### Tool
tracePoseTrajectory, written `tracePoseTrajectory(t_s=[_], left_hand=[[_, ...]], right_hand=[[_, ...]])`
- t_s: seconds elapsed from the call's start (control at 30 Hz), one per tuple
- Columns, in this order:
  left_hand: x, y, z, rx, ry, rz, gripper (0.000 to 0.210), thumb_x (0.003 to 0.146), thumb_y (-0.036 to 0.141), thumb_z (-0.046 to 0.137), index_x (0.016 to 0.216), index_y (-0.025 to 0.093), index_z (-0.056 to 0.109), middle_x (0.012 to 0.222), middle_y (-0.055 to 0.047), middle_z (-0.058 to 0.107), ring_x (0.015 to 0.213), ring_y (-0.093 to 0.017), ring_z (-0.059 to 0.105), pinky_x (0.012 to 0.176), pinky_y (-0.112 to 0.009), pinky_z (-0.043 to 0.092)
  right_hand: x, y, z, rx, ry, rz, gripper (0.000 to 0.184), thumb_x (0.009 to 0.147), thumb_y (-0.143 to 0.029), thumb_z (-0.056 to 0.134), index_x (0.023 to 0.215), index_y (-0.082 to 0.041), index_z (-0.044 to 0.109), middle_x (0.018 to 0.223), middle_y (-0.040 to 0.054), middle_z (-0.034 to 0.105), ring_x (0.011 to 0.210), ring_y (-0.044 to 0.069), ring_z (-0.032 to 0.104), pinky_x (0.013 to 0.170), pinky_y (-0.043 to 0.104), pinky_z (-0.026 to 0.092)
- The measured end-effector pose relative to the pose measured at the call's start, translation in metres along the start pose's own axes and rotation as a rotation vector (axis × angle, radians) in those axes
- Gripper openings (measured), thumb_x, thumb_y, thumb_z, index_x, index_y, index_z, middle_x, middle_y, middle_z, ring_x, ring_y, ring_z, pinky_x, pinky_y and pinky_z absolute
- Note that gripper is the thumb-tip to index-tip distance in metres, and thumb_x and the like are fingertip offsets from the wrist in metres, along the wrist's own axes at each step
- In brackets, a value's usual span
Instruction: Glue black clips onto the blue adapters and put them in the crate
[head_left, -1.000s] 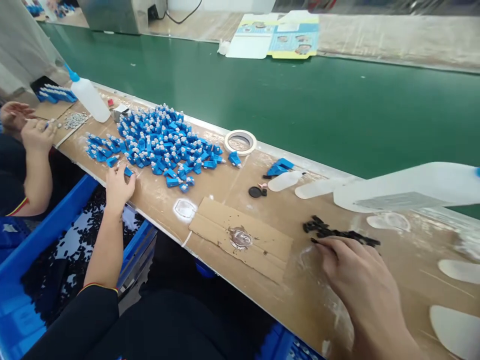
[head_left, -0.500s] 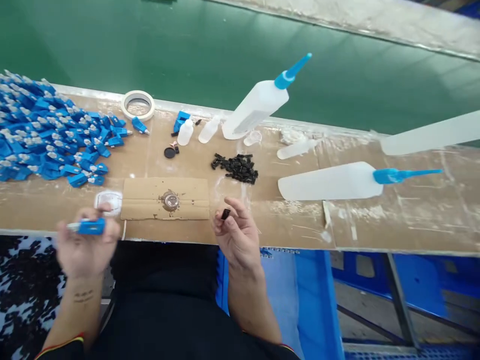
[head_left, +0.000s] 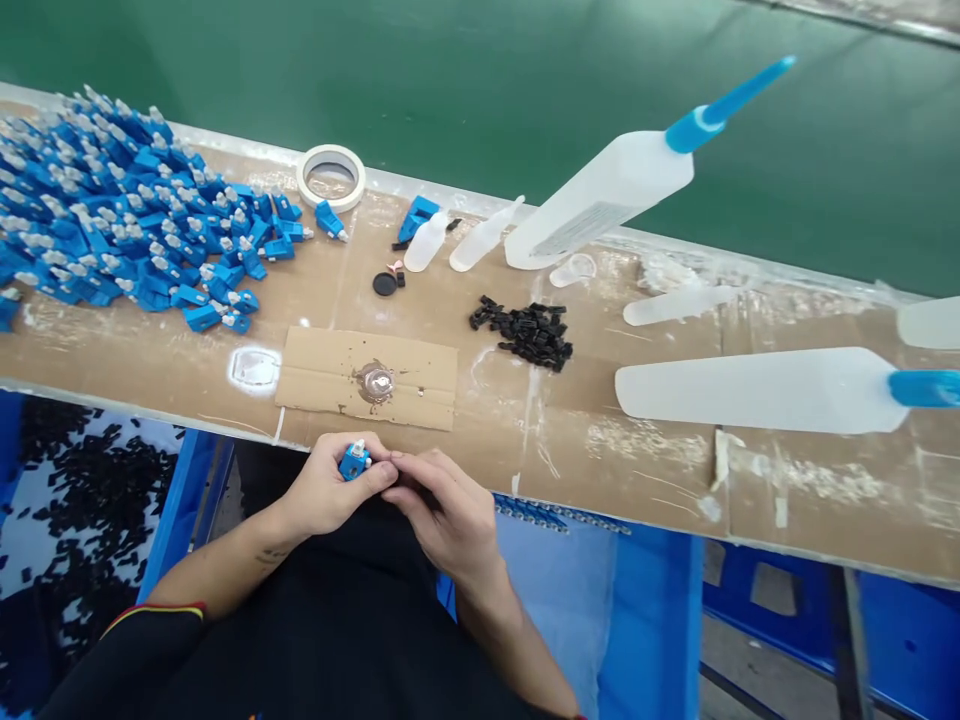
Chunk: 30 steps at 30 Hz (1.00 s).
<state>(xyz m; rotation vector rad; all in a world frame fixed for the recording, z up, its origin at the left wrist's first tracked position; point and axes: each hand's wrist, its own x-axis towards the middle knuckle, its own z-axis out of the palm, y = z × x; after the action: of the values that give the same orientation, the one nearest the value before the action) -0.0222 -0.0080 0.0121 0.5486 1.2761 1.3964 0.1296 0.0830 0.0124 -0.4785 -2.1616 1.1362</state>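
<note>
My left hand is closed around a small blue plastic part with a white tip, held in front of my body just off the table's near edge. Fingers of my right hand are pinched together against the part's right side, meeting my left fingertips. The small black plastic piece seen in that hand a moment earlier is hidden by the fingers now. Just beyond my hands, a cardboard piece lies on the table with a wet clear blob on it. A pile of black pieces sits farther right.
Many blue parts are heaped at the left. A tape roll, small white bottles and a large bottle with a blue nozzle stand at the back. Another large bottle lies right. Blue bins are below the edge.
My left hand has moved right with the blue part, and my hands have come together. The black piece has gone from sight behind my fingers. The view has shifted.
</note>
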Motion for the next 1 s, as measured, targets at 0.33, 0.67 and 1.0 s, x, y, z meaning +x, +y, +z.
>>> tracePoseTrajectory(t_s=[0.33,0.67,1.0], left_hand=[[-0.012,-0.016,0.005,-0.702,0.122,-0.273,0.049,0.073,0.049,0.091,0.071,0.016,0.055,0.057,0.008,0.036,0.051,-0.004,0.028,0.048,-0.016,0.027],[-0.008,-0.019,-0.008,-0.567,0.19,-0.244,0.05,0.074,0.052,0.091,0.074,0.015,0.058,0.056,0.007,0.039,0.048,-0.003,0.031,0.047,-0.018,0.024],[-0.02,-0.005,-0.035,-0.716,0.156,-0.161,0.04,0.084,0.048,0.075,0.109,0.017,0.072,0.085,-0.002,0.056,0.065,-0.011,0.052,0.055,-0.022,0.039]], right_hand=[[0.008,0.013,0.023,-0.106,-0.005,-0.319,0.054,0.089,-0.002,0.07,0.138,-0.023,0.064,0.116,0.0121,0.078,0.101,0.027,0.075,0.079,0.042,0.068],[0.05,0.008,0.013,-0.032,-0.31,-0.157,0.015,0.093,-0.012,0.067,0.098,-0.024,0.059,0.096,0.0058,0.071,0.084,0.017,0.07,0.074,0.03,0.062],[0.091,0.043,-0.022,-0.249,-0.297,-0.073,0.024,0.087,-0.021,0.076,0.093,-0.025,0.053,0.093,0.0035,0.073,0.077,0.017,0.07,0.07,0.029,0.055]])
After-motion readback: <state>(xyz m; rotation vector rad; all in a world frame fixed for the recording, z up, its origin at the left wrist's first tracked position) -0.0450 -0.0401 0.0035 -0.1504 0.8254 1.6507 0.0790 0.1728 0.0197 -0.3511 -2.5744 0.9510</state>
